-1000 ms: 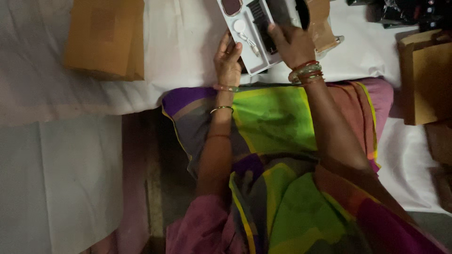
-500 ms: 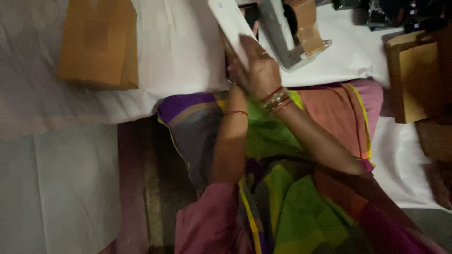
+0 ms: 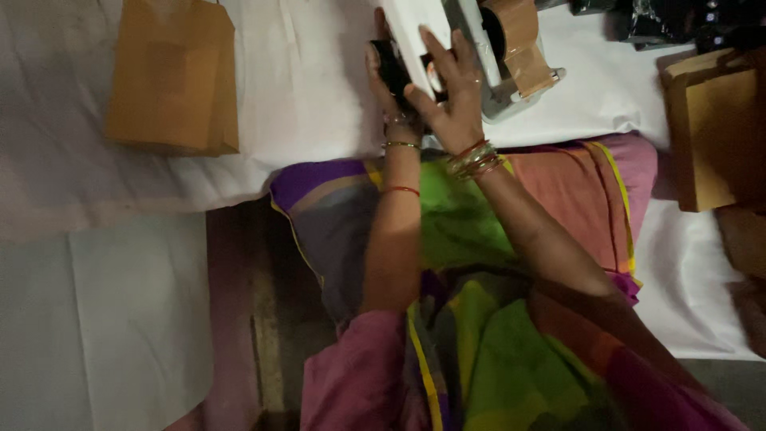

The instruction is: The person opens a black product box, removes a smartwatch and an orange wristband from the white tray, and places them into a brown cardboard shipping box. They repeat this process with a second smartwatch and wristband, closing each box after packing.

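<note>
My two hands hold a flat white box [image 3: 415, 32] upright over my lap, near the top edge of the view. Its plain white back faces me and a dark part shows at its left edge. My right hand [image 3: 455, 96] lies spread across the back of the box, fingers up. My left hand [image 3: 387, 80] grips the box's left side from behind, mostly hidden by it. Both wrists wear bangles. A grey tape dispenser [image 3: 511, 56] with a roll of brown tape stands just right of the box on the white cloth.
A stack of brown paper bags [image 3: 175, 76] lies at the upper left on the white cloth [image 3: 303, 96]. More brown cardboard pieces [image 3: 706, 136] sit at the right edge. Dark objects [image 3: 678, 20] are at the top right. My lap wears a multicoloured sari.
The box showed its windowed front with dark items a second ago; it has been turned over so its white back faces me, and both hands shifted with it.
</note>
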